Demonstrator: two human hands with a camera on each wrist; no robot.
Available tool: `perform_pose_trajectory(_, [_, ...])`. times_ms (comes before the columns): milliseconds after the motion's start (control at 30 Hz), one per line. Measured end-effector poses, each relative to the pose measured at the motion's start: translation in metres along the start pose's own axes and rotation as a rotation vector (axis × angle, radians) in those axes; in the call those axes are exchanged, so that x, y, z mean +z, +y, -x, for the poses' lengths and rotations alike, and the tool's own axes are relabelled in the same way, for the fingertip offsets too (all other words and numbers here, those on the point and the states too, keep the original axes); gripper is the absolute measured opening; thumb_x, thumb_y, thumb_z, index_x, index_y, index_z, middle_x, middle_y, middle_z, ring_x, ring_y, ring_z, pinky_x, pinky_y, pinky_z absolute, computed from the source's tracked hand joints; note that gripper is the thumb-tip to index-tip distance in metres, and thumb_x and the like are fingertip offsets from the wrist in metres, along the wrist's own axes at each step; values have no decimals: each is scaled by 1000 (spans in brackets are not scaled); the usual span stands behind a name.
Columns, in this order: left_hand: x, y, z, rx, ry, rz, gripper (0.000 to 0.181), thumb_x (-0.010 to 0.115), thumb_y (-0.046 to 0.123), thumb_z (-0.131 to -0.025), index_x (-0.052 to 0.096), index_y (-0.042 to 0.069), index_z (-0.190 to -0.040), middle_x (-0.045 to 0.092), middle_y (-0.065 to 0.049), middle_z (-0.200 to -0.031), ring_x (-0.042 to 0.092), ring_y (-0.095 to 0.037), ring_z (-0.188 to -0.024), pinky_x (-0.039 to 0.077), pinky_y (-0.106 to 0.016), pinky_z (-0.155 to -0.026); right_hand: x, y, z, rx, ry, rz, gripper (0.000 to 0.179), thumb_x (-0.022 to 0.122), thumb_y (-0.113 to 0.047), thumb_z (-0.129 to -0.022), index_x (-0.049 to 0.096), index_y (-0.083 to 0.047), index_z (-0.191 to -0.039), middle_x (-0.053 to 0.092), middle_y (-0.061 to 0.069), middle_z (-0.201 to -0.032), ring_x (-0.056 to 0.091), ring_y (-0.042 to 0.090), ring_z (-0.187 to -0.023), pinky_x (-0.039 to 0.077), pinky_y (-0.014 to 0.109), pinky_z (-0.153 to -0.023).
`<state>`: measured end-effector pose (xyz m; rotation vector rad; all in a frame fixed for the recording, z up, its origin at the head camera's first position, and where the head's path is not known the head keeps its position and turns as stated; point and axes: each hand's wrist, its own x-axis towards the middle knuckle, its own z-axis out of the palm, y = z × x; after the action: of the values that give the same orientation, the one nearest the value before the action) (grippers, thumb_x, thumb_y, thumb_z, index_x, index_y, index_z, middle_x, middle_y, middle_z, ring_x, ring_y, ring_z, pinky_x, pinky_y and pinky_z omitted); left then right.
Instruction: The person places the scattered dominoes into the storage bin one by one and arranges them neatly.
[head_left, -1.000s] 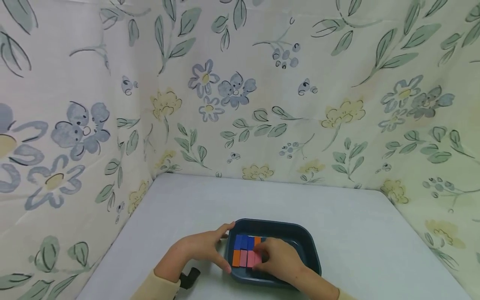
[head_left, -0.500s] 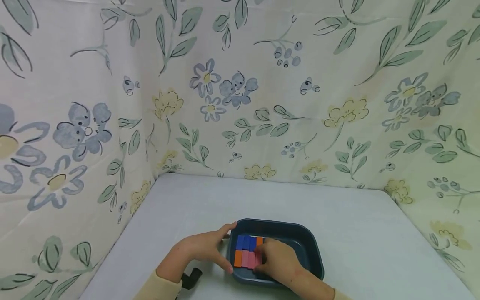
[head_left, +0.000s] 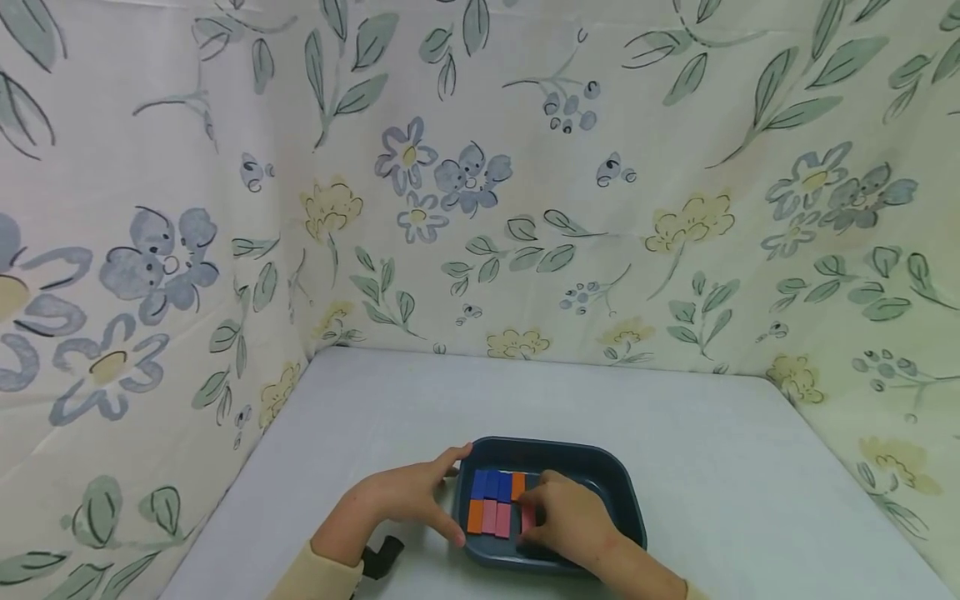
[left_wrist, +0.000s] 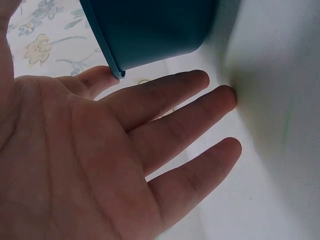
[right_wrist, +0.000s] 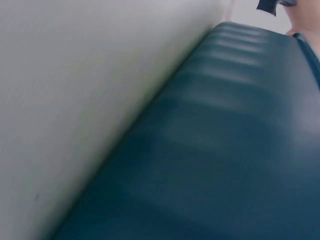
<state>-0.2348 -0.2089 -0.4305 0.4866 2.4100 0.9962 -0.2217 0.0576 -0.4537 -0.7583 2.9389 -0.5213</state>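
Inside a dark blue-green tray (head_left: pixel 627 487), my right hand (head_left: pixel 573 521) pinches a pink block (head_left: pixel 528 518) between thumb and fingers. To its left lie two pink blocks (head_left: pixel 496 518) and an orange block (head_left: pixel 476 517) in a row. Behind them is a row of blue blocks (head_left: pixel 491 485) ending in another orange block (head_left: pixel 518 487). My left hand (head_left: pixel 408 492) is spread at the tray's left end, thumb and index finger at the rim. In the left wrist view, the index fingertip touches the tray rim (left_wrist: pixel 117 74); the other fingers extend below. The right wrist view shows only the tray's outer wall (right_wrist: pixel 215 125), not the pinch.
The tray sits on a white table (head_left: pixel 420 400) near its front edge. Floral cloth (head_left: pixel 480 275) hangs behind and at both sides. A black object (head_left: pixel 382 557) is at the left wrist.
My right hand has moved slightly right with the pink block, leaving a gap between it and the other pink blocks. The left hand stays at the tray's rim.
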Motion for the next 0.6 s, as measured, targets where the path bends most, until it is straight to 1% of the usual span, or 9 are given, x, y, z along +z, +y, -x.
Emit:
perform_pose_trajectory(133, [-2,0,-2,13,-9,-6,119,94,38,-68,20,27,-160,46,-14,-150,40,-35,-140,33,-64,-108,0,1,1,7,-11,-21,41,90,-40,-73,80,-17,-105,54,-8,-85,46,7,-68,43,24,-58])
perform_pose_trajectory(333, [0,-1,-8,58,-46,-2,119,94,38,-69,18,26,-161,45,-14,-151,39,-34,-141,31,-63,-109,6,1,5,6,-7,-39,45,88,-45,-73,80,-18,-107,54,-9,-83,46,7,-69,42,24,-56])
perform_pose_trajectory(467, [6,0,-12,70,-69,13,119,93,38,-69,18,27,-161,45,-13,-151,39,-33,-141,32,-63,-109,4,4,12,27,2,-19,46,88,-46,-73,79,-18,-107,55,-9,-84,47,7,-69,44,24,-57])
perform_pose_trajectory(600, [6,0,-13,70,-67,3,119,93,39,-69,18,26,-161,45,-13,-151,39,-34,-141,32,-63,-109,1,5,16,51,19,-2,44,89,-44,-73,79,-17,-106,55,-9,-83,48,6,-67,47,25,-59])
